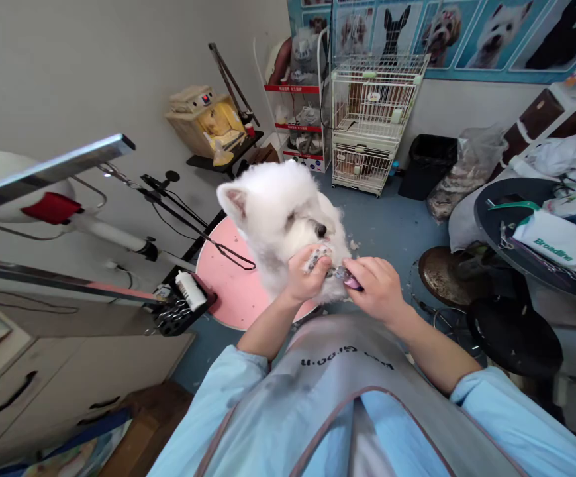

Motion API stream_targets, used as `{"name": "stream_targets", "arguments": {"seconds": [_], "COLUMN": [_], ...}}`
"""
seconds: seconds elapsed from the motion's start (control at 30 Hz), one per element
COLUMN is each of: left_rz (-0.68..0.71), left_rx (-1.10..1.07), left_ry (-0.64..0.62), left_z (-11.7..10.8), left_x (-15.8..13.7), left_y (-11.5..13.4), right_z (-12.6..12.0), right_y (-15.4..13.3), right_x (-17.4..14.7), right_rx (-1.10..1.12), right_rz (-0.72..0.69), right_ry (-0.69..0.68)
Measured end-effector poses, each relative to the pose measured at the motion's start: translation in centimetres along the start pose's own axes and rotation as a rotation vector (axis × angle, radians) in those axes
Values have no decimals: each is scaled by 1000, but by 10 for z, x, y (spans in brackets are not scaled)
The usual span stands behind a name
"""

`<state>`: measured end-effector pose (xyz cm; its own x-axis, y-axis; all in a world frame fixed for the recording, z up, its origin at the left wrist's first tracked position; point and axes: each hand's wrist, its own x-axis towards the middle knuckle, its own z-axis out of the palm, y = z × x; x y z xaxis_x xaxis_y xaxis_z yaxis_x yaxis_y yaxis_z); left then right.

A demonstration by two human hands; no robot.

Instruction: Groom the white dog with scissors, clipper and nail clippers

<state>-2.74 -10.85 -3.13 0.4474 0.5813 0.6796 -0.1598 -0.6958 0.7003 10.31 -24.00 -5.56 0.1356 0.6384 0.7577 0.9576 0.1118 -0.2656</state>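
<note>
A fluffy white dog [278, 205] sits on a round pink grooming table [228, 285], its head turned toward the right. My left hand [308, 277] is closed around one of the dog's paws [318, 257], and the mottled grey and pale underside shows above my thumb. In my right hand [376, 281] is a small purple hair trimmer [352, 281]. Its grey head points left, close to the paw; whether they touch I cannot tell. My fingers cover most of the trimmer's body.
Left of the dog, a black grooming loop [236, 255] hangs over the table. A holder with a white bottle [190, 290] sits at the table's left edge. To my right are a black stool [514, 334] and a dark tool table [496, 218]. White cages [367, 119] stand behind.
</note>
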Motion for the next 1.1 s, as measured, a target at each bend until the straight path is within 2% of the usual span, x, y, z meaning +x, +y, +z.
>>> {"name": "stream_targets", "arguments": {"seconds": [0.1, 0.27, 0.43, 0.57, 0.73, 0.93, 1.1], "left_rz": [-16, -31, -51, -70, 8, 155, 183], "left_rx": [-30, -56, -124, -87, -94, -65, -28], "left_ry": [1, -6, -28, -10, -16, -38, -109], "left_z": [-4, -11, -15, -20, -24, -26, -29], "left_x": [1, 2, 0, -1, -2, -4, -6], "left_y": [0, 2, -3, -4, -2, -1, -2], "right_z": [2, 11, 23, 30, 27, 12, 3], "right_y": [-3, -1, -1, 0, 0, -4, -1], "right_x": [13, 19, 19, 17, 29, 52, 59], "right_rx": [-40, 50, 158, 249, 253, 104, 67], "right_rz": [-63, -85, -44, -18, 39, -154, -237], "right_ry": [-57, -110, -151, -97, 3, -80, -228]}}
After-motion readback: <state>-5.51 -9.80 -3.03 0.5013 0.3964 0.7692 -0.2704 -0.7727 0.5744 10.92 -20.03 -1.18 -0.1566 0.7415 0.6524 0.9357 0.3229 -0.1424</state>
